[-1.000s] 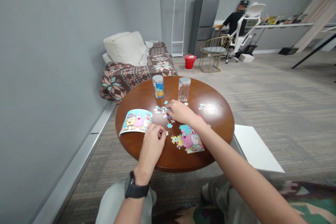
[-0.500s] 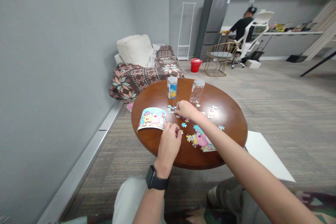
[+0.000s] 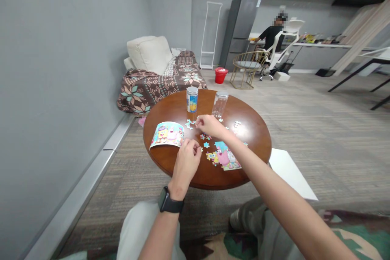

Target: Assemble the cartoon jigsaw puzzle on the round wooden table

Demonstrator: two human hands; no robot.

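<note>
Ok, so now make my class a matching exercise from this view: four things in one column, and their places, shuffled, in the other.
Things
1. right hand
2. curved picture sheet
3. partly joined puzzle
4. clear jar

Places
A. partly hidden by the right forearm
B. at the far side of the table, under a silver lid
C. by a cluster of loose pieces
D. on the table's left side

Right pairs: 1-C, 2-D, 3-A, 4-B

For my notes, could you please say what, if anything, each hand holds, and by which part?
The left hand seems to pinch a puzzle piece by its edge; whether the right hand holds anything is unclear.
</note>
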